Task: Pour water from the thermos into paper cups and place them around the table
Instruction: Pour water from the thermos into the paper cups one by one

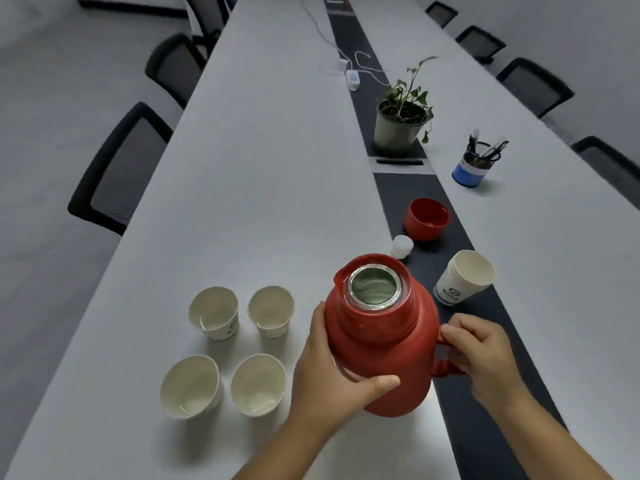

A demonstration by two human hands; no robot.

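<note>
A red thermos (381, 327) stands upright on the white table (263, 174), its mouth uncovered and its spout facing left. My left hand (329, 372) wraps its body from the left. My right hand (485, 351) grips its handle on the right. Several paper cups stand in a square left of the thermos: two far ones (214, 313) (270, 311) and two near ones (191, 386) (258, 384). Water shows at the bottom of the cups. The red thermos lid (426, 219) lies upturned beyond the thermos, with the white stopper (402, 246) beside it.
A stack of spare paper cups (464, 281) stands on the dark centre strip (401, 188). Further back are a potted plant (401, 123), a blue pen holder (472, 168) and a white charger with cables (351, 77). Black chairs (117, 171) line both long sides.
</note>
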